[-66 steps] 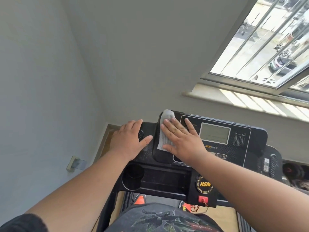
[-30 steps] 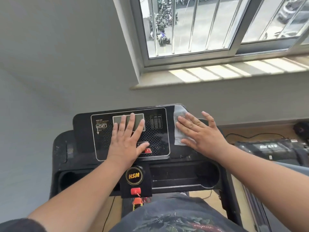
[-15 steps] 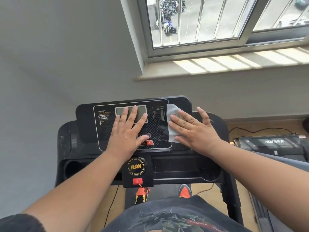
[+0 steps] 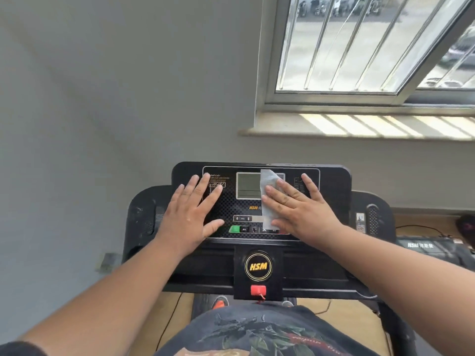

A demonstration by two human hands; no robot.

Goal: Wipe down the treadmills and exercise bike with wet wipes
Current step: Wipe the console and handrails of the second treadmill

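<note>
White wipe (image 4: 267,196) is sitting flat on the console (image 4: 334,183), covering the right edge of the screen (image 4: 248,185) and running down toward the button row (image 4: 253,229). I'm pressing it there with my right hand (image 4: 299,208), fingers straight and spread, not curling round it, just pinning it under my palm and fingers. My left hand (image 4: 191,214) is lying flat and spread on the left side of the panel, holding nothing, bracing me I guess.

Stuff I'm worrying about: my right hand is hovering right over the buttons, and the green button (image 4: 234,229) is just beside my left thumb. Leaning too hard could probably trigger something while I'm standing on the belt, and the red key (image 4: 257,290) looks plugged in. Also the wipe is only half under my fingers, so it could bunch up or slide out. And too much wetness near the screen edge seems like a bad idea.

Beyond that there's the wall, the window (image 4: 359,47) and another machine (image 4: 424,246) off to my right.
</note>
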